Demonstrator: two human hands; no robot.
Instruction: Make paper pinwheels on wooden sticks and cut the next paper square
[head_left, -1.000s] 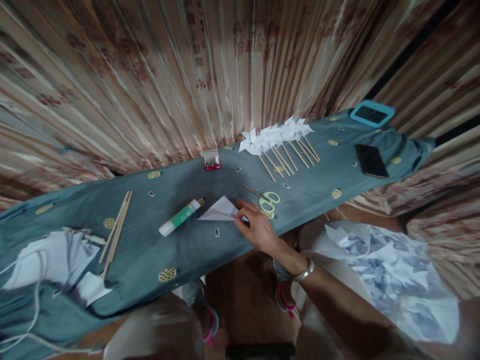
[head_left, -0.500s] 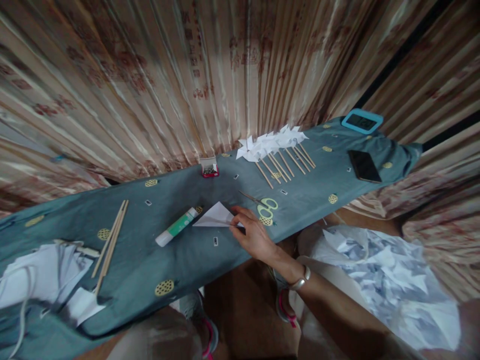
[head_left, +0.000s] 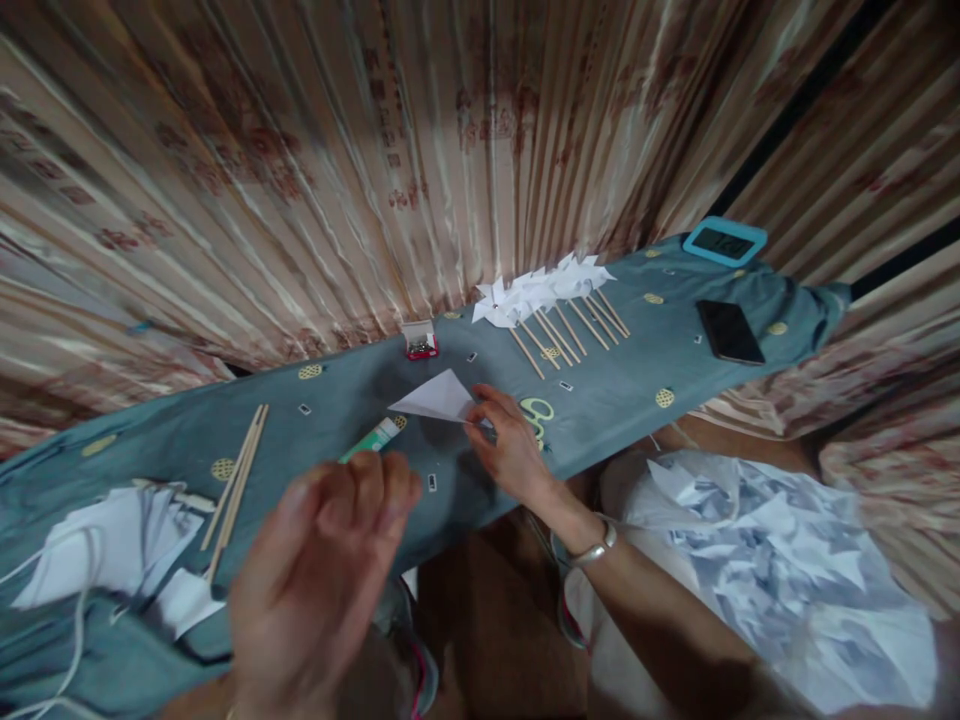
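Note:
My right hand (head_left: 510, 445) pinches the right corner of a folded white paper triangle (head_left: 435, 395), lifted a little off the cloth. My left hand (head_left: 322, 570) is raised in the near left, blurred, with its fingers curled and nothing visible in them. Behind it lies a glue stick (head_left: 375, 437) with a green label, its near part hidden by that hand. Just right of my right fingers are scissors with light green handles (head_left: 537, 410), partly covered. Beyond the paper stands a small open red box (head_left: 421, 345) with small metal pieces inside.
Paper pinwheels on sticks (head_left: 544, 295) lie in a row at the back. A phone (head_left: 729, 332) and a blue-framed clock (head_left: 724, 242) are to the right. Wooden sticks (head_left: 240, 470) and stacked white papers (head_left: 112, 545) lie left. A bag of folded paper (head_left: 780, 560) sits lower right.
My left hand has come into view from below, in front of the glue stick. The paper triangle has been lifted and tilted by my right hand, which now covers part of the scissors.

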